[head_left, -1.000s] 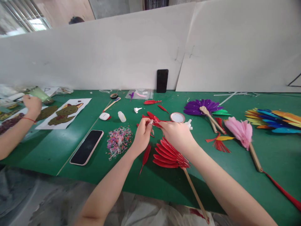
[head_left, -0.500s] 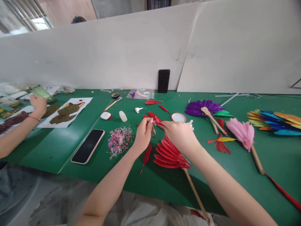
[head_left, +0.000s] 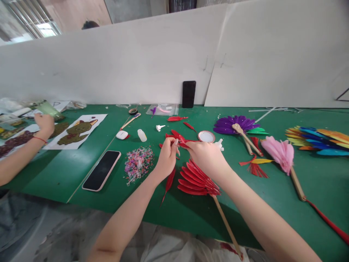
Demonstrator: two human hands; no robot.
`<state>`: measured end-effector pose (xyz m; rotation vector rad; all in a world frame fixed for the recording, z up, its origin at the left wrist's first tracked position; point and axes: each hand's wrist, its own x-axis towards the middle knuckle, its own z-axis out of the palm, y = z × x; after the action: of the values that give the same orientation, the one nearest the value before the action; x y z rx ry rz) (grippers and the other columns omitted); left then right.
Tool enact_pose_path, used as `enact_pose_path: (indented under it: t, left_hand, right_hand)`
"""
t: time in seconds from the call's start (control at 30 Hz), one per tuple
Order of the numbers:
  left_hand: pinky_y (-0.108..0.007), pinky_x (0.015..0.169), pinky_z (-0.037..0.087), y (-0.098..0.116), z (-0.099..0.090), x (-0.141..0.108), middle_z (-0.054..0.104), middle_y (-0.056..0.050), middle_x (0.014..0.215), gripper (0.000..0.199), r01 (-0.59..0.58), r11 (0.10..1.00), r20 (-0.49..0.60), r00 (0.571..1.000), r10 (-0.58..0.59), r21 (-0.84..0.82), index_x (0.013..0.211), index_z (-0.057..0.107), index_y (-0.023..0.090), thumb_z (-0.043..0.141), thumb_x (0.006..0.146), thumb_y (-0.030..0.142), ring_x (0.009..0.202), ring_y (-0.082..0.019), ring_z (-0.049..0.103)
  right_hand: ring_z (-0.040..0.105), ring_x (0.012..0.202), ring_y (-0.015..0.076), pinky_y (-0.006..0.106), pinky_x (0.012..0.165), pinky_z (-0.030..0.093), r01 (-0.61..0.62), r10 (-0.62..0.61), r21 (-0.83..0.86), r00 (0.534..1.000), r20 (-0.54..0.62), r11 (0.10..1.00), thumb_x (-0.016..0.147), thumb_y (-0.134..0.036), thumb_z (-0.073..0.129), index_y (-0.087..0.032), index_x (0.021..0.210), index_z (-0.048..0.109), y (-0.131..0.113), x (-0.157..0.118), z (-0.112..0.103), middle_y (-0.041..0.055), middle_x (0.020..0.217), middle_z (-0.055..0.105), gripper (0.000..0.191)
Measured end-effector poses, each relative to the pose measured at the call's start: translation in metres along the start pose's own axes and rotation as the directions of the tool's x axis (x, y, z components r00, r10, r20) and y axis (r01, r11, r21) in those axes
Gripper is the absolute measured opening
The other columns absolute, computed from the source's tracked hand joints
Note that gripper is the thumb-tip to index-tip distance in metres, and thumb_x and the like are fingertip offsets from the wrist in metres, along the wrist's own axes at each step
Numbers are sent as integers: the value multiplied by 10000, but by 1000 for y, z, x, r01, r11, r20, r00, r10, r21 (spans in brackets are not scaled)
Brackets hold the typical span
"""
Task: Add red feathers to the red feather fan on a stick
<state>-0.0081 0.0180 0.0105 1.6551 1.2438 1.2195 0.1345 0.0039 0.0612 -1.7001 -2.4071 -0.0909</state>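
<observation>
My left hand [head_left: 167,155] and my right hand [head_left: 208,157] meet over the green table, fingers pinched. Between them is a red feather [head_left: 184,144], its ends partly hidden by my fingers. Below my right hand lies a red feather fan [head_left: 194,179], its feathers spread to the left and its wooden handle [head_left: 227,225] reaching over the table's front edge. A loose red feather [head_left: 169,182] rests left of the fan. More red feathers [head_left: 174,134] lie behind my hands, beside a round white lid with a red rim [head_left: 206,136].
A heap of coloured bits [head_left: 138,163], a phone [head_left: 102,170], a small white bottle [head_left: 142,135] and a white nozzle [head_left: 160,127] lie leftward. Purple [head_left: 227,124] and pink feather fans [head_left: 279,154] are on the right. Another person's hand [head_left: 45,123] works at far left.
The view has shifted very slightly. My fingers have moved a little on the red feather, which lies less plainly across the gap; both hands stay in the same place.
</observation>
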Motion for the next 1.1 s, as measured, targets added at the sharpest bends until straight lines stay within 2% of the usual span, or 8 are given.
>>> enact_pose_path:
  t: [0.3, 0.5, 0.67, 0.8, 0.97, 1.1]
  left_hand:
    - [-292, 648, 402, 0, 1, 0, 497, 16, 644, 226, -38, 990, -22, 999, 42, 133, 859, 416, 197, 318, 931, 388, 610, -129, 510]
    - [-278, 606, 393, -2, -3, 2, 481, 12, 616, 310, -48, 983, -19, 998, 52, 178, 803, 442, 195, 241, 945, 384, 573, -123, 495]
    - [-233, 552, 381, 1, -3, 3, 478, 30, 612, 280, -29, 999, -14, 999, 29, 16, 815, 477, 199, 356, 908, 434, 552, -100, 488]
    - [-219, 530, 386, 3, -2, 4, 469, 45, 599, 277, 17, 997, -5, 1000, -17, -72, 786, 477, 196, 462, 856, 463, 522, -85, 477]
    - [-215, 525, 393, -1, -3, 5, 459, 43, 582, 304, 55, 991, 40, 998, -50, -125, 761, 475, 192, 400, 884, 460, 514, -83, 463]
    - [-219, 523, 396, -2, -4, 5, 467, 36, 588, 284, 63, 984, 35, 998, -58, -168, 782, 483, 193, 390, 896, 436, 525, -89, 464]
  right_hand:
    - [614, 570, 162, 255, 458, 173, 0, 0, -18, 1000, 26, 1000, 897, -195, 422, -169, 843, 657, 0, 2, 4, 52, 670, 669, 242]
    - [613, 590, 160, 250, 460, 196, -12, 12, 9, 999, 47, 1000, 909, -218, 413, -188, 897, 671, 0, 1, 0, 53, 692, 673, 260]
    - [588, 533, 163, 247, 448, 192, -66, 65, 17, 997, 30, 998, 917, -282, 409, -208, 896, 686, 0, -1, -7, 44, 622, 649, 287]
    - [592, 537, 169, 249, 452, 198, -50, 49, 20, 997, 52, 999, 916, -279, 410, -192, 868, 685, 0, -1, -7, 53, 636, 660, 293]
    - [599, 556, 174, 255, 463, 201, -42, 41, 16, 998, 48, 999, 914, -274, 421, -184, 839, 677, 0, 0, -5, 59, 658, 671, 282]
    - [602, 570, 165, 253, 465, 209, -51, 48, 53, 997, 57, 997, 913, -271, 433, -197, 854, 680, 0, 0, -6, 50, 688, 683, 265]
